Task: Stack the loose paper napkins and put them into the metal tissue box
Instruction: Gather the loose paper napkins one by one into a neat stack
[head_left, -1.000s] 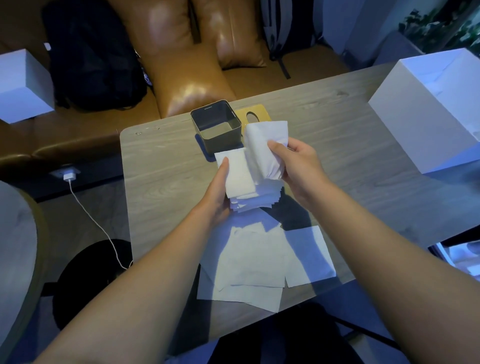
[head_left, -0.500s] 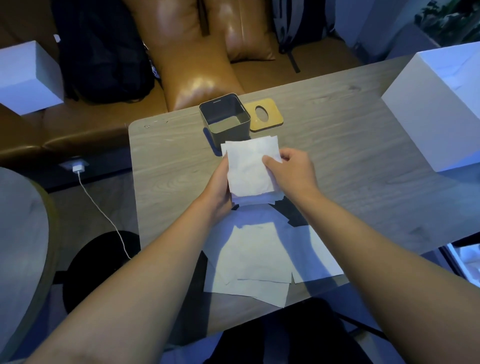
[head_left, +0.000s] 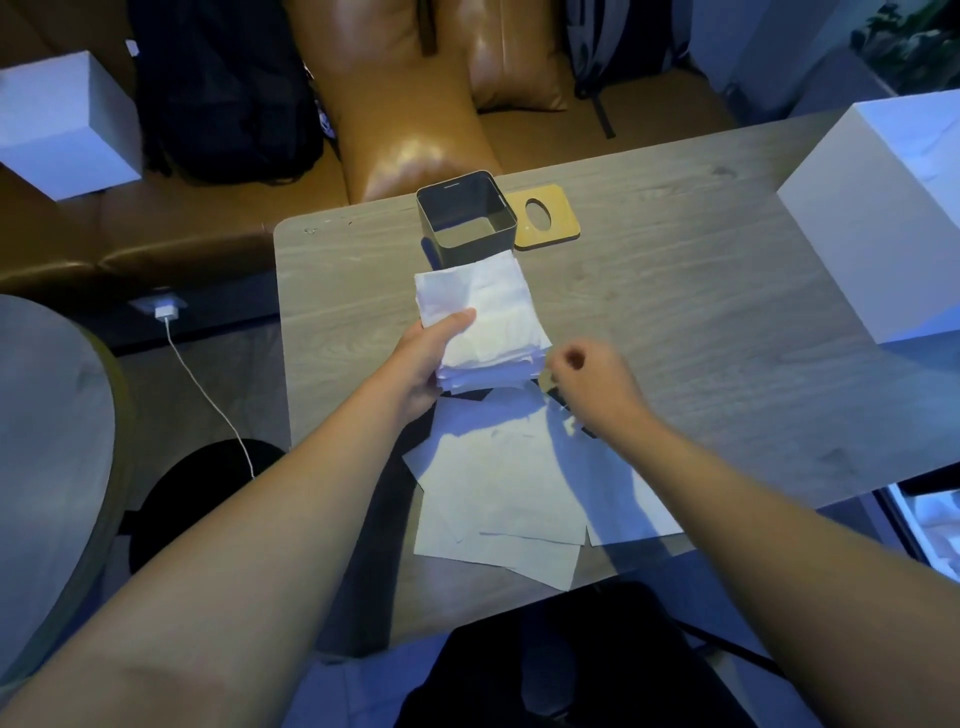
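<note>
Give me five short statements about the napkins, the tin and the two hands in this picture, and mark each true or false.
1. The left hand holds the stack of napkins above the table. True.
2. The right hand also has a grip on that stack. False: it is beside the stack, fingers curled, holding nothing.
3. The metal tissue box already has napkins in it. False: it stands open and looks empty.
4. The wooden lid, with its oval hole, lies flat on the table right of the box. True.
5. Loose napkins lie on the table near its front edge. True.
</note>
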